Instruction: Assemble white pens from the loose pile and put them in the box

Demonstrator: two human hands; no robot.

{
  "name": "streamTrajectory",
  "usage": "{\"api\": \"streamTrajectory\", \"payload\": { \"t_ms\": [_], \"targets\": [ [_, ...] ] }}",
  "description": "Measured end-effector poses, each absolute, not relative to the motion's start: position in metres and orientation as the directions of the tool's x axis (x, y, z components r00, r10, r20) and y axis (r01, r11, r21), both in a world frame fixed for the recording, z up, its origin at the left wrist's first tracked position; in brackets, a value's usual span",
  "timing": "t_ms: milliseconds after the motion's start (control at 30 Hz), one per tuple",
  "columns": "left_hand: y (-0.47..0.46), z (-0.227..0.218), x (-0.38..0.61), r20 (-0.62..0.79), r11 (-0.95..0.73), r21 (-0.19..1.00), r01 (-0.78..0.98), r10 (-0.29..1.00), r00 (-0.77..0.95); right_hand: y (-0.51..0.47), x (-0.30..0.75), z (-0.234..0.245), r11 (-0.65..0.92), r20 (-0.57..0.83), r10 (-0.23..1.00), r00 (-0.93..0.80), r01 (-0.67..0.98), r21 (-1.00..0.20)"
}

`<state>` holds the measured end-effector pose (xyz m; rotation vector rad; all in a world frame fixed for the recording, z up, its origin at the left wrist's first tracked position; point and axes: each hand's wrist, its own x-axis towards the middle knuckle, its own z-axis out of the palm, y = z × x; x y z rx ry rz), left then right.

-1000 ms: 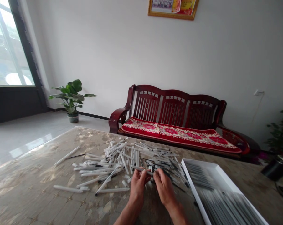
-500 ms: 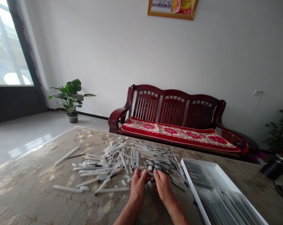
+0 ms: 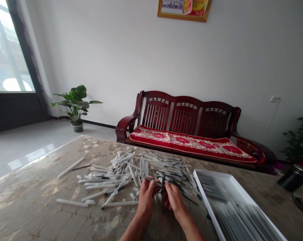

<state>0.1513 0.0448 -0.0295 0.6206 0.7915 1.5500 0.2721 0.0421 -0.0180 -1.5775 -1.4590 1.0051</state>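
Note:
My left hand (image 3: 145, 199) is closed around a slim grey pen (image 3: 153, 181), which slants down to the right with its far end pointing up and left. Close beside it, my right hand (image 3: 175, 201) is closed, thumb against fingers, near the pen's right end. Whatever small piece it pinches is too blurred to make out. Beyond both hands spreads a loose pile of white and translucent pen parts (image 3: 122, 162), with dark refills or black-tipped pieces (image 3: 178, 184) mixed in on the right.
On the right of the patterned table (image 3: 53, 221) stands a white open box (image 3: 205, 206) with rows of grey pens. A black cylinder (image 3: 289, 179) is further right. Behind the table are a dark red wooden bench (image 3: 184, 117) and a potted plant (image 3: 77, 125).
A small gap has opened between my hands at the pen's right end. My left hand and the pen have shifted slightly left. The pile and box look the same.

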Motion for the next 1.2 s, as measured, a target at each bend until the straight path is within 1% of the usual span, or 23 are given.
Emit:
{"api": "streamTrajectory", "payload": {
  "t_ms": [33, 100, 167, 267, 333, 400, 467, 500, 567, 600, 667, 700, 733, 800, 867, 1067, 1133, 1200],
  "targets": [
    [0.046, -0.029, 0.149, -0.065, -0.041, 0.783, -0.621, 0.987, -0.147, 0.041, 0.273, -0.018, 0.013, 0.038, 0.999, 0.037, 0.512, -0.859],
    [0.047, -0.027, 0.145, -0.07, -0.054, 0.797, -0.602, 0.981, -0.18, 0.037, 0.274, -0.018, 0.139, 0.191, 0.982, -0.009, 0.718, -0.682],
    [0.048, -0.025, 0.141, -0.051, -0.075, 0.824, -0.562, 0.977, -0.206, 0.033, 0.272, -0.019, 0.197, 0.242, 0.967, -0.084, 0.848, -0.492],
    [0.048, -0.024, 0.138, -0.01, -0.089, 0.882, -0.463, 0.978, -0.207, 0.028, 0.265, -0.018, 0.259, 0.241, 0.952, -0.191, 0.921, -0.292],
    [0.048, -0.024, 0.138, 0.003, -0.077, 0.919, -0.386, 0.982, -0.189, 0.024, 0.262, -0.018, 0.293, 0.244, 0.94, -0.24, 0.932, -0.213],
    [0.048, -0.024, 0.137, 0.006, -0.063, 0.947, -0.314, 0.984, -0.177, 0.02, 0.262, -0.02, 0.321, 0.259, 0.927, -0.271, 0.931, -0.176],
    [0.049, -0.024, 0.136, 0.027, -0.069, 0.966, -0.248, 0.985, -0.17, 0.018, 0.266, -0.023, 0.334, 0.28, 0.921, -0.272, 0.92, -0.206],
    [0.049, -0.024, 0.136, 0.048, -0.083, 0.973, -0.215, 0.985, -0.166, 0.019, 0.27, -0.025, 0.328, 0.298, 0.922, -0.248, 0.908, -0.26],
    [0.05, -0.024, 0.136, 0.093, -0.116, 0.983, -0.145, 0.983, -0.156, 0.023, 0.28, -0.028, 0.291, 0.346, 0.928, -0.137, 0.845, -0.448],
    [0.05, -0.025, 0.137, 0.108, -0.125, 0.986, -0.107, 0.983, -0.15, 0.028, 0.286, -0.027, 0.267, 0.36, 0.931, -0.057, 0.778, -0.569],
    [0.05, -0.027, 0.14, 0.118, -0.123, 0.992, -0.029, 0.983, -0.142, 0.038, 0.299, -0.023, 0.222, 0.332, 0.938, 0.1, 0.563, -0.796],
    [0.049, -0.029, 0.141, 0.119, -0.119, 0.993, 0.01, 0.984, -0.135, 0.043, 0.304, -0.018, 0.203, 0.296, 0.942, 0.157, 0.437, -0.876],
    [0.048, -0.03, 0.143, 0.123, -0.117, 0.992, 0.049, 0.984, -0.126, 0.048, 0.308, -0.013, 0.188, 0.259, 0.947, 0.192, 0.322, -0.928],
    [0.047, -0.033, 0.146, 0.143, -0.131, 0.985, 0.116, 0.984, -0.103, 0.054, 0.314, -0.003, 0.171, 0.205, 0.955, 0.212, 0.169, -0.971],
    [0.045, -0.034, 0.147, 0.172, -0.156, 0.973, 0.172, 0.982, -0.078, 0.056, 0.315, 0.004, 0.165, 0.188, 0.963, 0.195, 0.128, -0.978],
    [0.043, -0.037, 0.146, 0.22, -0.196, 0.931, 0.309, 0.975, -0.044, 0.053, 0.313, 0.002, 0.173, 0.201, 0.969, 0.143, 0.188, -0.967],
    [0.043, -0.038, 0.145, 0.234, -0.208, 0.918, 0.338, 0.972, -0.036, 0.052, 0.314, 0.001, 0.185, 0.217, 0.969, 0.119, 0.235, -0.954],
    [0.043, -0.039, 0.145, 0.249, -0.223, 0.899, 0.376, 0.968, -0.023, 0.051, 0.316, 0.002, 0.212, 0.249, 0.965, 0.082, 0.317, -0.924]
  ]
}}
